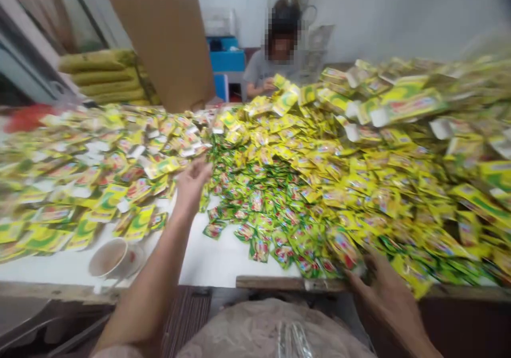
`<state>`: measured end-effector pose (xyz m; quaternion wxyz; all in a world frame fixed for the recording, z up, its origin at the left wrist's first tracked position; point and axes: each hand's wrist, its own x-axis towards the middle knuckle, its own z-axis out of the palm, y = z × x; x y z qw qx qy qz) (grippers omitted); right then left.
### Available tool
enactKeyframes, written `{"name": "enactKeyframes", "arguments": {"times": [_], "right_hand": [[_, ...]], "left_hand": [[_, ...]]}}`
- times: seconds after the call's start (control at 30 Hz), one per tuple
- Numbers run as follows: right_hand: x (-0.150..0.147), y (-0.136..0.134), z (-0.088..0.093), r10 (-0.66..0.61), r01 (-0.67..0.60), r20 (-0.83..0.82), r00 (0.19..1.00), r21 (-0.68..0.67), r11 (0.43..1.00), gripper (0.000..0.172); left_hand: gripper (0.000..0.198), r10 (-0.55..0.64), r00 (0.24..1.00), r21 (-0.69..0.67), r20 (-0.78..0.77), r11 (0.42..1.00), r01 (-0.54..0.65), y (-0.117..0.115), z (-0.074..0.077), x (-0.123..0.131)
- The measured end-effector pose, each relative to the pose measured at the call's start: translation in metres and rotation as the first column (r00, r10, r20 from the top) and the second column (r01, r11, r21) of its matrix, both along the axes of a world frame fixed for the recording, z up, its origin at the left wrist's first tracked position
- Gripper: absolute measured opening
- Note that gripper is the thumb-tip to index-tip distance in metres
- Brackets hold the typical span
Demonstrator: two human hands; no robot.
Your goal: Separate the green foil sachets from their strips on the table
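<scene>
Out over the table, my left hand (192,182) is between flattened small cartons (154,167) and a heap of green sachets (259,201). Its fingers are loosely curled and a little apart, blurred, with nothing visible in them. At the table's front edge, my right hand (385,289) has its thumb and fingers closed around the lower end of a yellow sachet (344,247) with a red print. Part of that grip is hidden. More yellow sachets (359,188) are piled beyond and around this hand.
A white cup (109,259) stands near the front edge, left of my forearm. Yellow cartons (411,100) are heaped at the right. A brown cardboard sheet (167,49) stands upright behind the table (211,265), near stacked yellow bundles (106,76). Another person (259,73) sits opposite.
</scene>
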<state>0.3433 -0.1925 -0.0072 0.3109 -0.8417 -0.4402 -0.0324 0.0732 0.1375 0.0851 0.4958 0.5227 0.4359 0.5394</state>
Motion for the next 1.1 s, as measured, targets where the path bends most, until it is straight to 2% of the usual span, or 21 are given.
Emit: {"name": "enactKeyframes", "arguments": {"times": [0.07, 0.13, 0.2, 0.27, 0.33, 0.37, 0.4, 0.43, 0.47, 0.5, 0.53, 0.57, 0.6, 0.67, 0.73, 0.8, 0.83, 0.93, 1.0, 1.03, 1.1], "right_hand": [[-0.007, 0.016, -0.005, 0.056, -0.056, -0.007, 0.998, -0.013, 0.998, 0.06], [-0.026, 0.041, -0.005, 0.106, -0.105, -0.053, 0.993, 0.011, 0.994, 0.061], [-0.055, 0.067, 0.0, 0.194, -0.193, -0.093, 0.977, 0.017, 0.981, 0.06], [-0.082, 0.083, 0.008, 0.348, -0.349, -0.125, 0.929, 0.01, 0.937, 0.054], [-0.093, 0.083, 0.016, 0.517, -0.514, -0.079, 0.852, 0.058, 0.856, 0.048], [-0.09, 0.075, 0.02, 0.511, -0.509, -0.001, 0.859, 0.096, 0.855, 0.046], [-0.08, 0.063, 0.023, 0.419, -0.43, 0.098, 0.902, 0.149, 0.89, 0.044], [-0.067, 0.046, 0.025, 0.223, -0.264, 0.19, 0.956, 0.225, 0.938, 0.043], [-0.05, 0.028, 0.025, -0.076, -0.005, 0.234, 0.969, 0.331, 0.944, 0.045], [-0.032, 0.008, 0.023, -0.345, 0.25, 0.204, 0.916, 0.383, 0.89, 0.049], [-0.014, -0.011, 0.02, -0.534, 0.453, 0.139, 0.834, 0.38, 0.806, 0.052], [0.001, -0.027, 0.014, -0.637, 0.589, 0.062, 0.768, 0.319, 0.742, 0.056], [0.014, -0.039, 0.008, -0.674, 0.654, 0.0, 0.739, 0.243, 0.717, 0.061], [0.026, -0.05, -0.007, -0.633, 0.639, -0.088, 0.77, 0.112, 0.761, 0.066], [0.024, -0.044, -0.018, -0.585, 0.595, -0.131, 0.8, 0.054, 0.802, 0.064], [0.013, -0.031, -0.019, -0.547, 0.562, -0.152, 0.823, 0.083, 0.823, 0.058], [0.006, -0.024, -0.017, -0.505, 0.527, -0.171, 0.846, 0.122, 0.841, 0.054], [-0.013, -0.001, -0.006, -0.235, 0.307, -0.28, 0.931, 0.248, 0.919, 0.043], [-0.02, 0.018, -0.001, -0.041, 0.174, -0.42, 0.907, 0.283, 0.943, 0.043], [-0.023, 0.029, 0.0, 0.034, 0.124, -0.497, 0.867, 0.283, 0.951, 0.045], [-0.029, 0.053, 0.001, 0.139, 0.045, -0.671, 0.728, 0.249, 0.967, 0.052]], "left_hand": [[0.045, -0.247, 0.966, -0.171, -0.077, 0.958, 0.231, -0.048, -0.032, 0.018], [0.039, -0.434, 0.896, -0.281, -0.096, 0.875, 0.394, -0.09, -0.057, 0.033], [0.04, -0.57, 0.822, -0.343, 0.003, 0.771, 0.536, -0.118, -0.075, 0.045], [0.043, -0.581, 0.809, -0.371, 0.093, 0.734, 0.57, -0.131, -0.088, 0.052], [0.044, -0.5, 0.862, -0.391, 0.086, 0.779, 0.49, -0.134, -0.095, 0.052], [0.044, -0.452, 0.89, -0.394, 0.06, 0.809, 0.437, -0.134, -0.098, 0.049], [0.045, -0.413, 0.91, -0.392, 0.038, 0.832, 0.394, -0.132, -0.1, 0.045], [0.046, -0.392, 0.92, -0.385, 0.033, 0.844, 0.373, -0.129, -0.102, 0.041], [0.046, -0.382, 0.924, -0.379, 0.034, 0.85, 0.365, -0.126, -0.104, 0.037], [0.047, -0.379, 0.925, -0.374, 0.038, 0.853, 0.364, -0.124, -0.105, 0.035], [0.047, -0.379, 0.925, -0.374, 0.041, 0.852, 0.366, -0.122, -0.106, 0.034], [0.048, -0.381, 0.924, -0.375, 0.042, 0.851, 0.368, -0.122, -0.105, 0.035], [0.049, -0.389, 0.92, -0.378, 0.043, 0.846, 0.376, -0.123, -0.104, 0.038], [0.053, -0.436, 0.899, -0.394, 0.045, 0.819, 0.416, -0.128, -0.099, 0.048], [0.056, -0.506, 0.862, -0.404, 0.021, 0.785, 0.47, -0.133, -0.092, 0.058], [0.056, -0.552, 0.833, -0.383, -0.035, 0.777, 0.499, -0.135, -0.086, 0.063], [0.055, -0.553, 0.829, -0.354, -0.077, 0.793, 0.496, -0.134, -0.084, 0.063], [0.05, -0.516, 0.832, -0.25, -0.203, 0.849, 0.466, -0.13, -0.082, 0.057], [0.048, -0.512, 0.818, -0.224, -0.261, 0.856, 0.465, -0.13, -0.084, 0.052], [0.048, -0.52, 0.807, -0.229, -0.28, 0.852, 0.47, -0.131, -0.085, 0.05], [0.049, -0.558, 0.774, -0.271, -0.299, 0.828, 0.491, -0.135, -0.089, 0.048]]}}
